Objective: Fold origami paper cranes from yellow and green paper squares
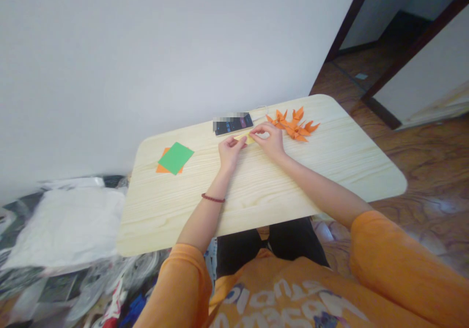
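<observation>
Paper (pixel 249 138) x1 pinched: L hand (pixel 230 150), R hand (pixel 271 140).

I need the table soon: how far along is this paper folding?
Done: a cluster of folded orange pieces lies by the right hand. In hand: both hands pinch a yellow paper, the left hand at its left end. Left: a green sheet and an orange sheet lie flat, unfolded.

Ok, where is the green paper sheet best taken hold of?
Probably at its right corner, coming from the right: the green paper sheet lies flat on an orange sheet, so a fingertip must lift a thin edge. That corner points toward the left hand, which pinches the yellow paper.
</observation>
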Tool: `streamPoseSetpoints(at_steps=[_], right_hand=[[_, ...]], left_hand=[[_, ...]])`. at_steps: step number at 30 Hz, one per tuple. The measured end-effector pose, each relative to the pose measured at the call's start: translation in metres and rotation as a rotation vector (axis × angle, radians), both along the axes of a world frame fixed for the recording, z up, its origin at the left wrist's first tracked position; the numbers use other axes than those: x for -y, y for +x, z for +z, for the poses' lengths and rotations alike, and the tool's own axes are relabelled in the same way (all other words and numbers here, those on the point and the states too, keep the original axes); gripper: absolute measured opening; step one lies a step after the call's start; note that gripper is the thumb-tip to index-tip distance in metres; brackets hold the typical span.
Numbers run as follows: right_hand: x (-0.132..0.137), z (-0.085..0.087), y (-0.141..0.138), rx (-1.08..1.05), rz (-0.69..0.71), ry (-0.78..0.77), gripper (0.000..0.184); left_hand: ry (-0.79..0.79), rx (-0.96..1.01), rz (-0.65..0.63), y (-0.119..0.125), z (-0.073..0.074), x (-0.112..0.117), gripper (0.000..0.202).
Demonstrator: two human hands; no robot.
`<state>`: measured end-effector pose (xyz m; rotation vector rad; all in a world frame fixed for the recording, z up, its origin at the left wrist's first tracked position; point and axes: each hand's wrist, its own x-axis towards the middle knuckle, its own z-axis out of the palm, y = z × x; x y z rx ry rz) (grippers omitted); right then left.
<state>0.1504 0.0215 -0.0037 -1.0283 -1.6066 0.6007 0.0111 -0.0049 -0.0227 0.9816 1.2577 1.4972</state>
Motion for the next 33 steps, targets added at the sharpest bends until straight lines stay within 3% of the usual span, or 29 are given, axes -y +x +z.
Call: streamPoseSetpoints(at_steps=[8, 12, 20, 33], right_hand=[[-0.004, -0.001, 0.002, 0.147, 0.068, 0.211, 0.01], [-0.003, 0.001, 0.002, 0.137, 0.09, 0.199, 0.007], [-0.004, -0.002, 0.003, 0.024, 0.108, 0.011, 0.007], [-0.009, -0.001, 0.009, 0.176, 0.23, 0.234, 0.009]], left_hand=[[-0.054, 0.158, 0.002, 0.002, 0.007, 0.001, 0.036], [-0.059, 0.212, -0.016, 0.001, 0.009, 0.001, 0.037], [-0.086, 0.212, 0.005, 0.0, 0.009, 0.001, 0.04], [-0.15, 0.305, -0.052, -0.004, 0.016, 0.0, 0.033]])
